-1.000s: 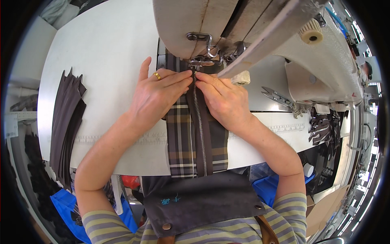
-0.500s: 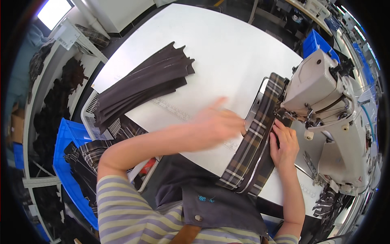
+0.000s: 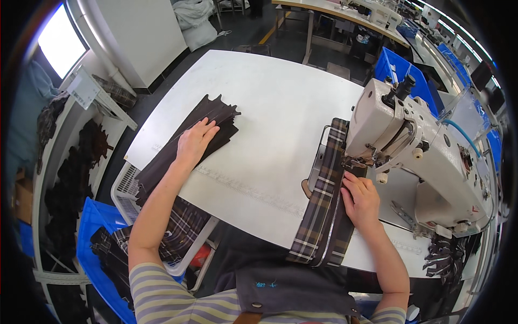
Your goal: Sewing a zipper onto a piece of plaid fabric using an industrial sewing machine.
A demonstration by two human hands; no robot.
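My left hand (image 3: 195, 141) lies on a stack of dark brown fabric strips (image 3: 226, 116) at the left of the white table, its fingers stretched over the top pieces. My right hand (image 3: 360, 195) rests with lightly bent fingers on a dark strip with a metal zipper (image 3: 330, 237), just below the needle area of the white sewing machine (image 3: 437, 178). The zipper piece lies with a plaid fabric band (image 3: 305, 232), which runs under the machine head. Metal scissors (image 3: 402, 213) lie on the plate right of my right hand.
A blue bin (image 3: 86, 243) and a white basket (image 3: 123, 183) with plaid fabric hang by the left edge. Another blue bin (image 3: 384, 63) stands behind the machine. Dark scraps (image 3: 445, 254) are at the right. A shelf (image 3: 38, 254) borders the far left; another sewing table (image 3: 334, 12) is behind.
My left hand has moved from the zipper to the dark strips at the left. My right hand stays by the needle. The view has swung leftward and now takes in more of the room.
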